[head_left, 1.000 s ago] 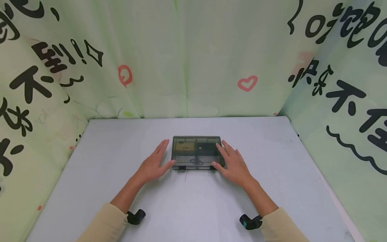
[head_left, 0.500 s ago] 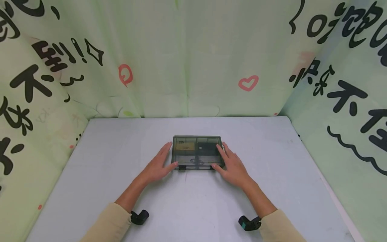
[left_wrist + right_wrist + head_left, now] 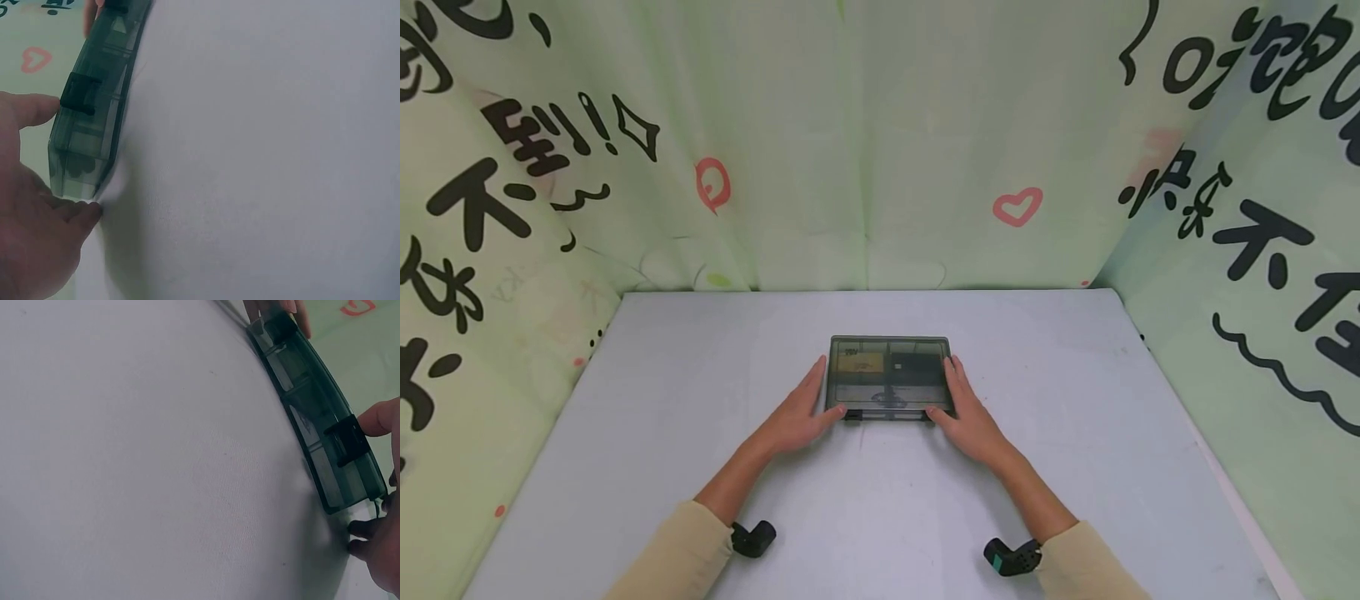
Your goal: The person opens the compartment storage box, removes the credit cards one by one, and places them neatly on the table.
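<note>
A smoky see-through plastic storage case (image 3: 891, 392) lies closed on the table, with two black latches on its front side. Under the lid, a tan block (image 3: 860, 363) shows at the upper left and a dark block (image 3: 916, 367) at the upper right. My left hand (image 3: 793, 421) lies along the case's left end, its thumb at the left latch (image 3: 81, 94). On the other end is my right hand (image 3: 973, 425), fingers straight along the side and thumb at the right latch (image 3: 347, 440). The wrist views show the other fingertips low by the case's ends.
The case rests on a white table (image 3: 880, 508). Pale green printed curtains (image 3: 865, 167) stand behind and on both sides of it. Each wrist carries a small black camera, the left one (image 3: 754, 539) and the right one (image 3: 1011, 557).
My left hand has moved right, in against the case, its thumb now at the latch. The right hand's fingers have slid off the lid to the right side. The case has stayed in place.
</note>
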Available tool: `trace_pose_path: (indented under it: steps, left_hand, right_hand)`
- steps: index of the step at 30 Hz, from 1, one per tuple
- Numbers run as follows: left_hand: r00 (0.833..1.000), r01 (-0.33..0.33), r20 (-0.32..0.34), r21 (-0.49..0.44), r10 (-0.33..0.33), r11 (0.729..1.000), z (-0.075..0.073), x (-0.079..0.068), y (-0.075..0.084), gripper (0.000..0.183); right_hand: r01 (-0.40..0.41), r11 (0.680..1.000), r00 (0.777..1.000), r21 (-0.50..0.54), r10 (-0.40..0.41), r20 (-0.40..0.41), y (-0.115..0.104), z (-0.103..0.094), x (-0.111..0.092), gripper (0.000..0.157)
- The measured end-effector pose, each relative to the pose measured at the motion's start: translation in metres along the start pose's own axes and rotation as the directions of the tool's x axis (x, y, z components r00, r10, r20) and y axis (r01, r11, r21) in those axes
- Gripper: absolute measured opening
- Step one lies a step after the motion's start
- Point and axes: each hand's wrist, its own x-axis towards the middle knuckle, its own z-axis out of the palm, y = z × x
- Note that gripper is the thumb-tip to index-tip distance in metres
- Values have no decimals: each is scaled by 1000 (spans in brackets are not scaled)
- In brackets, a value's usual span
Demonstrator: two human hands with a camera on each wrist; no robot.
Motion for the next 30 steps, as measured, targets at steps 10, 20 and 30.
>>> trace_pose_path:
  steps: [10,20,30]
  left_hand:
    - [1000,-16,13,-68,16,998,2,2,2,88]
    - [999,-3,32,-133,7,991,6,4,5,89]
    - [998,22,67,-149,-12,989,8,6,6,88]
  right_hand:
    - [-59,980,998,191,61,-4,-2,8,4,87]
    - [-142,937,989,319,147,7,-5,12,6,94]
    - [-162,920,985,356,175,-3,-11,13,6,92]
